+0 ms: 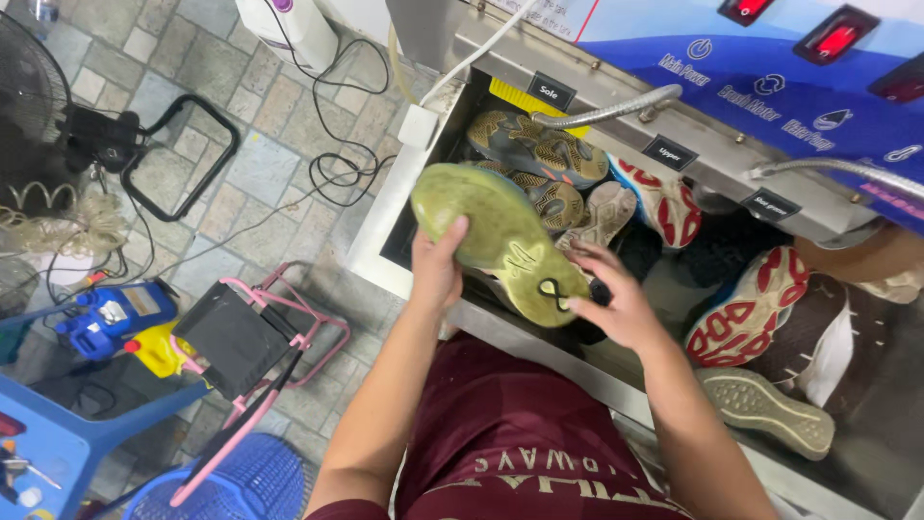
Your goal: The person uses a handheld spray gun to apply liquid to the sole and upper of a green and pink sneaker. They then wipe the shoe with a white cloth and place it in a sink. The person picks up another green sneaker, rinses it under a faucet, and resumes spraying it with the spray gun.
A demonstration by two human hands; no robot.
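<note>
I hold a shoe with a yellow-green sole [496, 236] turned sole-up over the washing machine's basin [375, 255]. My left hand [438, 265] grips its side near the toe end. My right hand [611, 299] holds the heel end, fingers on the sole's edge. Under and behind the shoe lie several other shoes: a grey and tan pair [539, 154], a beige shoe [604, 214], two with red and white soles [746, 313], and one with a grey sole [765, 409].
Two metal hoses [616, 108] hang over the basin from a blue and steel control panel [770, 87]. On the tiled floor to the left stand a pink folding stool [245, 337], a blue basket [236, 481], a fan [38, 106], cables and a blue bottle [111, 318].
</note>
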